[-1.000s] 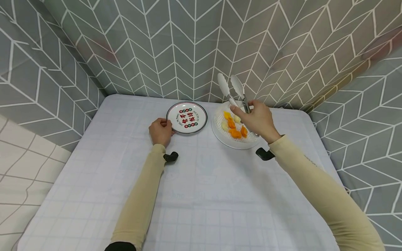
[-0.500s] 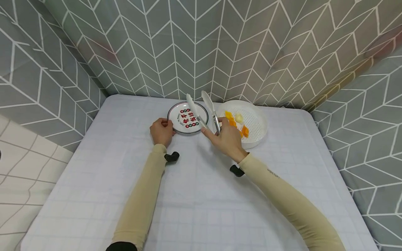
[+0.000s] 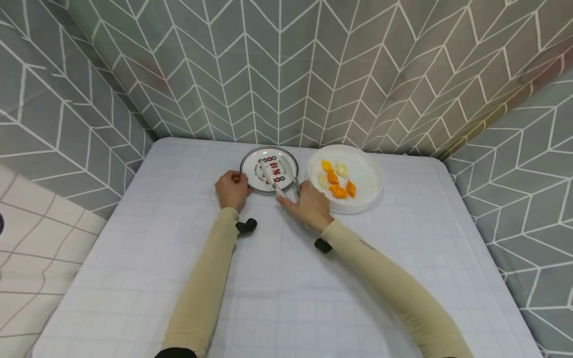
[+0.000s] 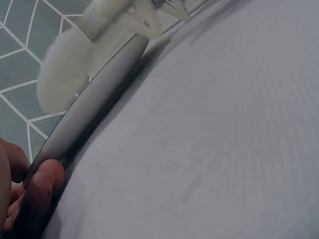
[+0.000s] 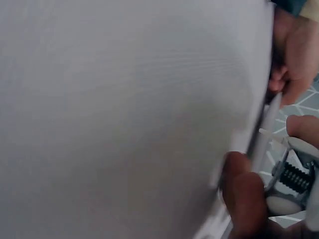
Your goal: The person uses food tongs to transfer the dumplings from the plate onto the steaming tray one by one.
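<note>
My left hand (image 3: 233,190) pinches the left rim of a small white plate (image 3: 247,169) with red lettering and a dark edge. In the left wrist view the thumb and fingers hold the edge of the plate (image 4: 94,94), seen from the side. My right hand (image 3: 310,205) grips a pair of tongs (image 3: 267,175) with white tips, whose arms stand apart over the plate. Their white tip (image 4: 62,74) shows above the rim in the left wrist view. A spring between the tongs' arms (image 5: 295,178) appears in the right wrist view. I see no food between the tips.
Right of the plate stands a round white perforated basket (image 3: 369,184), close behind my right hand. Orange pieces (image 3: 338,191) and pale yellow pieces (image 3: 341,169) of food lie in it. A white cloth (image 3: 277,278) covers the table; a patterned grey curtain (image 3: 268,74) hangs behind.
My right hand has moved left with the tongs, from over the basket to the plate, and the tips have come down over it. My left hand stays at the rim.
</note>
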Motion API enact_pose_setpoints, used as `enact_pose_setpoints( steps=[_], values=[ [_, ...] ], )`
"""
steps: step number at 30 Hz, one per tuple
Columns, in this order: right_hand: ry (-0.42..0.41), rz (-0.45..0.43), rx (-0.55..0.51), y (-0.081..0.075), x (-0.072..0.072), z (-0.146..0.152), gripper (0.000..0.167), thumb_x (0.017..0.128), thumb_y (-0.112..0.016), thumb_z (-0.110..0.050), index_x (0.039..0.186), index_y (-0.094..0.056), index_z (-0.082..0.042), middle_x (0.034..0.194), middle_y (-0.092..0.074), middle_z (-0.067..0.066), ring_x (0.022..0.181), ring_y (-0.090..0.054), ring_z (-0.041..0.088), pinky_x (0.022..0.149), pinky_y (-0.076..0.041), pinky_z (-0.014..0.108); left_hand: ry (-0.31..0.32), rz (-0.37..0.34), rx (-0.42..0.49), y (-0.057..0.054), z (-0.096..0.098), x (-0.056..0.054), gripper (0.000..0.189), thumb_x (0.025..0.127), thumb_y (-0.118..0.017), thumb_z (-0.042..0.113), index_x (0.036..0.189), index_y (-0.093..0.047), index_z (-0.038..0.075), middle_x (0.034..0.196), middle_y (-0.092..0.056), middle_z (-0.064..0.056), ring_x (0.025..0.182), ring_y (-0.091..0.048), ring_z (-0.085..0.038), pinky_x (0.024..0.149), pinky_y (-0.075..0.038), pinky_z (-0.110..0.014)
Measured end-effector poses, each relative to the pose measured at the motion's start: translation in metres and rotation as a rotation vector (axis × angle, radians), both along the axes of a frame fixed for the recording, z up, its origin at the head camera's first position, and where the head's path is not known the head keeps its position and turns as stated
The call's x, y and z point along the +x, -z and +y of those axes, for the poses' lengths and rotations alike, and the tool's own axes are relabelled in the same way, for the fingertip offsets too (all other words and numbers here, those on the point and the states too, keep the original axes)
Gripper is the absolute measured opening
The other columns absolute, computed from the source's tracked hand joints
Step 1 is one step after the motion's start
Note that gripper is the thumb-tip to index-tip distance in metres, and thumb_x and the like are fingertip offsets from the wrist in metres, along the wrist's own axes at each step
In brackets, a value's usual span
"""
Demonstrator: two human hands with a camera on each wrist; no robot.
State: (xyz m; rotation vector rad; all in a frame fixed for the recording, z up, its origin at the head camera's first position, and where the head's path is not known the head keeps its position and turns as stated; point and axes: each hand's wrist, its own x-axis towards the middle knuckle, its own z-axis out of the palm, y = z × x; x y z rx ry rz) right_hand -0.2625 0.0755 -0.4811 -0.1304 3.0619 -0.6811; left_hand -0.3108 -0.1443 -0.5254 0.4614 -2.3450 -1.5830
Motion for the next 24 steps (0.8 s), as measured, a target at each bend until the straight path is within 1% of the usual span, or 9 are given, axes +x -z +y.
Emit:
enact_pose_setpoints(
  steps=[3, 6, 10, 13, 16, 20, 24],
  values=[
    [-0.009, -0.017, 0.023, 0.004, -0.002, -0.001, 0.080, 0.088, -0.069, -0.073, 0.122, -0.057, -0.002, 0.096, -0.068, 0.014, 0.082, -0.067, 0.029, 0.064, -0.049, 0.038, 0.005, 0.008, 0.001, 0.000, 0.001, 0.001, 0.023, 0.104, -0.064, 0.018, 0.115, -0.072, -0.001, 0.091, -0.075, -0.015, 0.054, -0.066, -0.008, 0.049, -0.050, -0.017],
    [-0.033, -0.010, 0.075, 0.005, -0.003, -0.002, 0.085, 0.086, -0.069, -0.077, 0.124, -0.056, -0.002, 0.090, -0.066, 0.014, 0.079, -0.067, 0.030, 0.061, -0.048, 0.039, 0.006, 0.023, 0.011, -0.001, 0.001, 0.001, 0.023, 0.104, -0.064, 0.017, 0.115, -0.072, -0.001, 0.092, -0.075, -0.015, 0.055, -0.067, -0.009, 0.050, -0.052, -0.018],
    [-0.055, 0.016, 0.189, 0.004, -0.003, -0.005, 0.087, 0.085, -0.065, -0.081, 0.121, -0.054, -0.002, 0.079, -0.063, 0.014, 0.074, -0.068, 0.030, 0.055, -0.046, 0.039, 0.008, 0.027, 0.017, -0.002, 0.002, 0.001, 0.023, 0.104, -0.064, 0.017, 0.116, -0.072, -0.002, 0.092, -0.075, -0.015, 0.056, -0.067, -0.009, 0.050, -0.052, -0.017],
    [-0.055, 0.046, 0.268, 0.005, -0.001, -0.007, 0.088, 0.085, -0.063, -0.083, 0.118, -0.054, -0.001, 0.076, -0.063, 0.014, 0.073, -0.070, 0.031, 0.053, -0.045, 0.038, 0.012, 0.022, 0.013, -0.002, 0.003, 0.001, 0.023, 0.104, -0.064, 0.017, 0.116, -0.072, -0.002, 0.092, -0.075, -0.016, 0.056, -0.067, -0.009, 0.050, -0.051, -0.017],
    [-0.058, 0.067, 0.325, 0.008, 0.001, -0.008, 0.091, 0.085, -0.062, -0.084, 0.121, -0.054, -0.001, 0.075, -0.063, 0.014, 0.075, -0.071, 0.032, 0.054, -0.046, 0.039, 0.013, 0.021, 0.007, -0.001, 0.004, 0.002, 0.023, 0.105, -0.064, 0.017, 0.116, -0.072, -0.002, 0.092, -0.075, -0.016, 0.056, -0.067, -0.009, 0.050, -0.051, -0.017],
    [-0.063, 0.081, 0.330, 0.010, 0.004, -0.008, 0.094, 0.083, -0.064, -0.085, 0.123, -0.053, -0.001, 0.073, -0.062, 0.013, 0.075, -0.071, 0.032, 0.056, -0.047, 0.039, 0.013, 0.025, 0.008, -0.001, 0.003, 0.003, 0.024, 0.105, -0.064, 0.018, 0.116, -0.072, -0.002, 0.092, -0.075, -0.016, 0.057, -0.068, -0.010, 0.050, -0.053, -0.017],
    [-0.080, 0.070, 0.303, 0.009, 0.008, -0.006, 0.101, 0.079, -0.066, -0.088, 0.127, -0.054, -0.001, 0.071, -0.061, 0.011, 0.070, -0.068, 0.029, 0.054, -0.043, 0.037, 0.005, 0.024, 0.035, 0.000, 0.002, 0.005, 0.024, 0.106, -0.063, 0.017, 0.117, -0.072, -0.003, 0.094, -0.075, -0.016, 0.059, -0.069, -0.010, 0.052, -0.055, -0.017]
  ],
)
